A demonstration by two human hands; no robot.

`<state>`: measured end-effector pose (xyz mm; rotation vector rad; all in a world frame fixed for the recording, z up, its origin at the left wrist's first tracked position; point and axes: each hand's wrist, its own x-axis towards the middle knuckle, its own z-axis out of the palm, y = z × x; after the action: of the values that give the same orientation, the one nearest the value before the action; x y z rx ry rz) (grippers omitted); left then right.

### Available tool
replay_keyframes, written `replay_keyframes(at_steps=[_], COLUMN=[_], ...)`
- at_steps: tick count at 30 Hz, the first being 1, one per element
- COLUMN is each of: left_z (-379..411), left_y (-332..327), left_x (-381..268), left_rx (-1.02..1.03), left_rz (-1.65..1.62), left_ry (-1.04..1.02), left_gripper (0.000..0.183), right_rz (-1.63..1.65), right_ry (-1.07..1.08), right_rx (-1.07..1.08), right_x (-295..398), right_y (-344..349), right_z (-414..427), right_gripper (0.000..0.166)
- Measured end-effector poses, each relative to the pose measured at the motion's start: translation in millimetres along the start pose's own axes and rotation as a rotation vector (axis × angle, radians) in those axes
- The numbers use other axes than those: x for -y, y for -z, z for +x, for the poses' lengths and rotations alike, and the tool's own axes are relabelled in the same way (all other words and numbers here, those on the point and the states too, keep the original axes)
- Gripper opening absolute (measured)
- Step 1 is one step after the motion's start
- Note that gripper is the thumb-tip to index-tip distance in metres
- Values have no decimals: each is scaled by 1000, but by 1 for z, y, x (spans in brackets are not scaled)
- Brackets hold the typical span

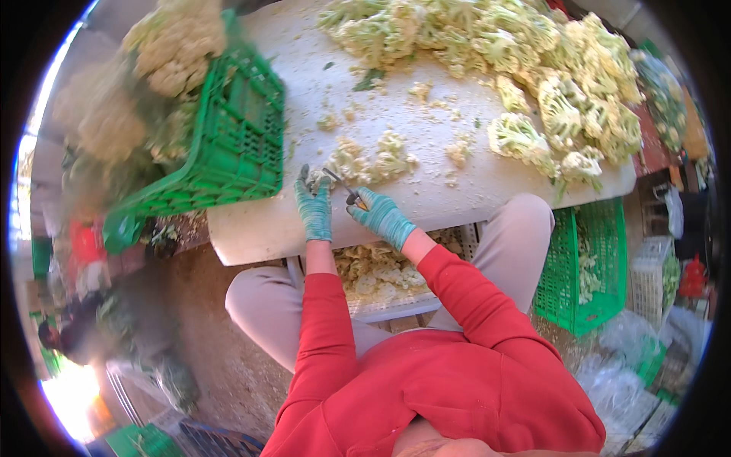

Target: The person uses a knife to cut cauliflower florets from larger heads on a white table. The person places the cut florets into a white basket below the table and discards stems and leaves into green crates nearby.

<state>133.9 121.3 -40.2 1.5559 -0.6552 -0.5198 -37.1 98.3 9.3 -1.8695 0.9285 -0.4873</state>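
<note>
My left hand, in a teal knit glove with dark fingertips, holds a small cauliflower floret between thumb and fingers. The fingers partly hide it. My right hand, gloved alike, grips a small knife. Its dark, narrow blade points up and left towards the floret, and a bit of orange shows on the handle. Just beyond both hands, cut cauliflower florets lie in a loose clump on the white tabletop. Smaller crumbs are scattered to the right.
Cut cauliflower is heaped along the table's far and right sides. A green crate stands at left, beside large cauliflower heads. Below the table, a white crate holds florets. Another green crate stands right of my knee.
</note>
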Motion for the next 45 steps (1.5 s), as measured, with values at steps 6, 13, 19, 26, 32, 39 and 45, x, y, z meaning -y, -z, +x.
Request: replay_keyframes(at_steps=[6, 13, 19, 26, 32, 39, 45], left_z=[46, 120, 70, -38, -45, 75, 99], left_y=[-42, -65, -73, -34, -24, -130, -231], left_x=[-39, -35, -25, -66, -50, -55, -75], left_rx=[-106, 285, 436, 575, 328, 318, 614], left_rz=[914, 915, 228, 38, 820, 1118, 941], left_ry=[-314, -285, -18, 242, -327, -640, -626], left_gripper=[79, 55, 25, 22, 51, 59, 50], right_rz=[233, 65, 305, 289, 472, 821, 949], right_ry=[-221, -182, -158, -289, -172, -377, -339], right_rx=[-780, -560, -189, 256, 93, -196, -244], right_x=[-70, -104, -46, 27, -48, -7, 0], right_y=[118, 145, 101, 112, 76, 122, 122], right_z=[-15, 23, 68, -6, -79, -80, -72], right_gripper=[24, 37, 39, 41, 39, 37, 35])
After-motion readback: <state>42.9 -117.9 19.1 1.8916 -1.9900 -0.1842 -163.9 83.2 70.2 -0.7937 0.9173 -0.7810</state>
